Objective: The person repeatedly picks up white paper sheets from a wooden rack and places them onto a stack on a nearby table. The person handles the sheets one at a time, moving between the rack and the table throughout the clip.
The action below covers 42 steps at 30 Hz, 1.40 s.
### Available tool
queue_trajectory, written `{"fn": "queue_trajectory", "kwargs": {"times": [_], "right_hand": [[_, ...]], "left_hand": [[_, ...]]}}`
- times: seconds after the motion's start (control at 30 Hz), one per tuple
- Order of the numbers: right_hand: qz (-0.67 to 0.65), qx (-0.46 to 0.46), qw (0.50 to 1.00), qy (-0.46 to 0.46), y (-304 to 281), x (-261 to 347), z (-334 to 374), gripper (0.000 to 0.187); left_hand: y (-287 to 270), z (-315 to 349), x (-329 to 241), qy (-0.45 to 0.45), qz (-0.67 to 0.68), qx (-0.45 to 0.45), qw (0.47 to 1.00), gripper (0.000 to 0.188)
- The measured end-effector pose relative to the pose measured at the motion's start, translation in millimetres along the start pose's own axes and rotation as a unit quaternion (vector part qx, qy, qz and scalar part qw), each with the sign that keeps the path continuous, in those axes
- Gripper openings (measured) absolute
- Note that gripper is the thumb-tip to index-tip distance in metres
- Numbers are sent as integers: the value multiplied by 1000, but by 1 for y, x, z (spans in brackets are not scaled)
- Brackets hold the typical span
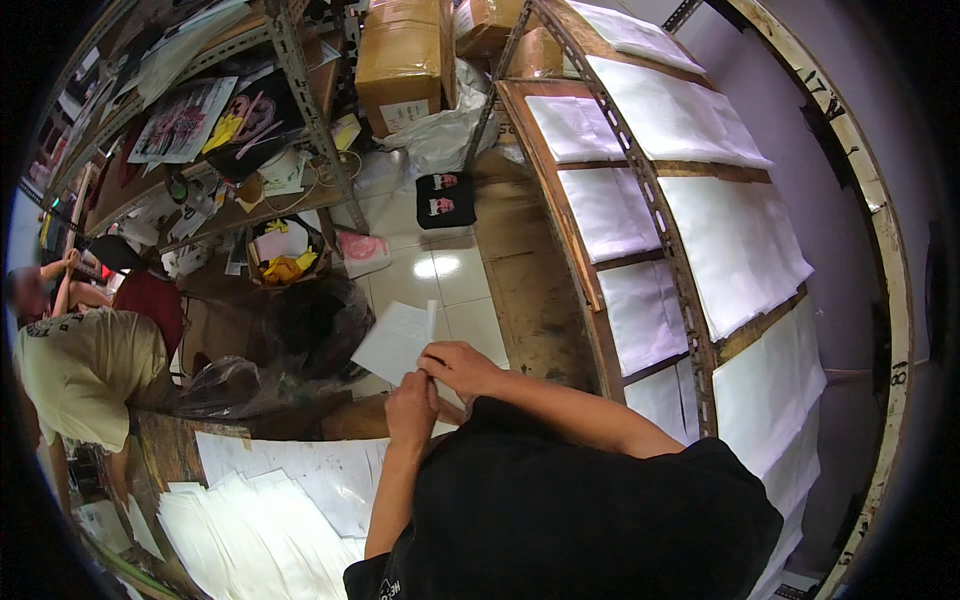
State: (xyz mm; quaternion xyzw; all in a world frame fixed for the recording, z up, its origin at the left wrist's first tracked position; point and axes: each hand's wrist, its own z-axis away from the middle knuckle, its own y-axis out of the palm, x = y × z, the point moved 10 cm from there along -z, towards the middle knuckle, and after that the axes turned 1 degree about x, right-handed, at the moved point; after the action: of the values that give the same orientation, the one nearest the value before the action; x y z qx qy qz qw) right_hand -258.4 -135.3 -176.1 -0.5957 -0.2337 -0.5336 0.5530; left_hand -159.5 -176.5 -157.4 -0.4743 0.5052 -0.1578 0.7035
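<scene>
In front of me I hold a white sheet [393, 343], which looks like paper or film, by its near right corner. My right hand [462, 368] is closed on that corner, fingers bent over the edge. Right beside it, my left hand [411, 406] is closed too, its fingertips at the same edge. The sheet slants away to the far left, and a narrow strip along its right side stands up or is folded. What lies between the fingertips is hidden.
Wooden rack shelves [590, 260] with white sheets stand at right. A fanned stack of white sheets [255, 535] lies on the table at lower left. Black folded fabric [445, 200] rests on the tiled floor. Another person [95, 365] bends at far left. Cardboard boxes [400, 60] stand at the back.
</scene>
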Motion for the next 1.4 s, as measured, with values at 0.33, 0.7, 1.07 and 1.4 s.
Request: {"fn": "queue_trajectory", "kwargs": {"times": [0.33, 0.7, 1.07, 1.4], "right_hand": [[82, -316, 940, 99, -232, -130, 21, 24], [-235, -607, 716, 254, -366, -303, 131, 36], [-281, -650, 642, 295, -350, -338, 144, 29], [-313, -632, 648, 288, -352, -369, 145, 27]], "left_hand": [[-65, 35, 16, -34, 90, -113, 989, 23], [-93, 129, 94, -155, -73, -252, 953, 26], [-69, 128, 84, -138, -153, -260, 944, 25], [-72, 122, 77, -142, -152, -261, 943, 24]]}}
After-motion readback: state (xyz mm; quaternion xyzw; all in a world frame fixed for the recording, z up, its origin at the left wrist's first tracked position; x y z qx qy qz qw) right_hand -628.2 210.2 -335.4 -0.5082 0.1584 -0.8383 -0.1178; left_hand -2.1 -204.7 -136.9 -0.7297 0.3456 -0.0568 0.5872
